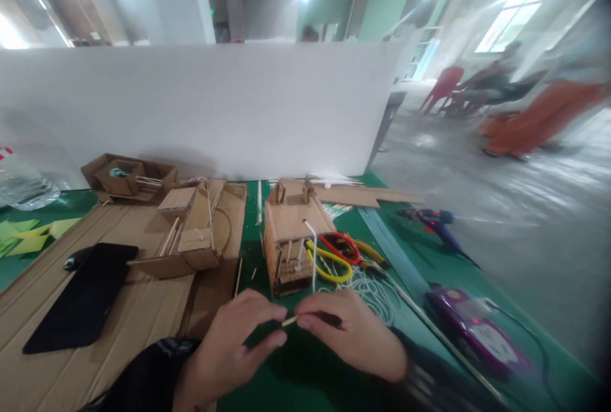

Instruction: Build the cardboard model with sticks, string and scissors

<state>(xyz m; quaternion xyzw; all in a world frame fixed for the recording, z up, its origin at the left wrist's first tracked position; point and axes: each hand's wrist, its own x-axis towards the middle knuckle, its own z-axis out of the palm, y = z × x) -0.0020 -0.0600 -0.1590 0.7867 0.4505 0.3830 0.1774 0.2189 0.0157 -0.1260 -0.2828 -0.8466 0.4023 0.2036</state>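
Note:
A short pale stick [289, 321] is pinched between the thumb and fingers of my right hand [351, 329]. My left hand [233, 342] is beside the stick's other end, its thumb and forefinger apart with a gap between them. Just beyond both hands stands a cardboard box structure [298, 221] with small sticks inside and a bent white tube [314, 253] coming out of its top. Thin loose sticks [238, 277] lie on the green table [296, 374] left of the box.
Scissors with red and yellow handles [341, 259], coiled white cord [375, 294], a purple device [477, 329] and a glue gun [436, 224] are at right. Cardboard pieces [191, 227], a black phone-like slab [83, 297] and a plastic bottle [23, 179] are at left. A white partition [214, 106] stands behind.

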